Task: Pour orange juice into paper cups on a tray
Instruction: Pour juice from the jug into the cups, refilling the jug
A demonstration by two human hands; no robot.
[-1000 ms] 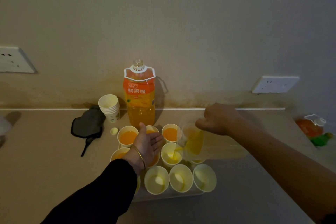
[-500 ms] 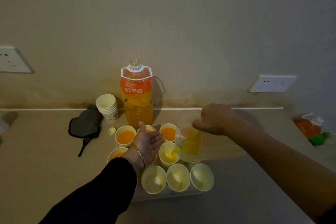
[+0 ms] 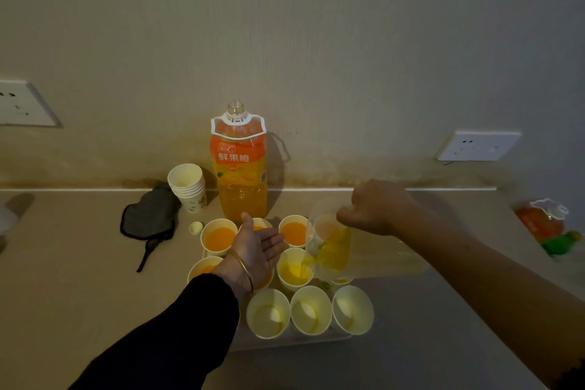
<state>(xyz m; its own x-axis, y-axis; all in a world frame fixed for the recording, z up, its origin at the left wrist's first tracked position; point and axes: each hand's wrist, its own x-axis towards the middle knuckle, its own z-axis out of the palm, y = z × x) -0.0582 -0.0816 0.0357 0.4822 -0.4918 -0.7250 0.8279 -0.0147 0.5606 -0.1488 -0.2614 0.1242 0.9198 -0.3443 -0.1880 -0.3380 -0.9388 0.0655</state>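
My right hand (image 3: 373,209) grips a clear jug (image 3: 330,247) of orange juice, tipped left, and a stream runs into a paper cup (image 3: 294,269) in the middle row. Several paper cups stand on a pale tray (image 3: 294,340). The back cups (image 3: 220,236) hold orange juice; the three front cups (image 3: 311,310) look nearly empty. My left hand (image 3: 258,250) hovers flat, palm up and fingers straight, over the left-middle cups and holds nothing. A big uncapped orange juice bottle (image 3: 239,165) stands behind the tray.
A stack of spare paper cups (image 3: 188,187) stands left of the bottle, with a yellow cap (image 3: 195,227) and a dark cloth pouch (image 3: 148,217) near it. Another orange bottle (image 3: 543,222) lies at the far right. The wall runs close behind the counter.
The juice in the middle cup has risen as the jug keeps pouring. Both hands stay almost where they were.
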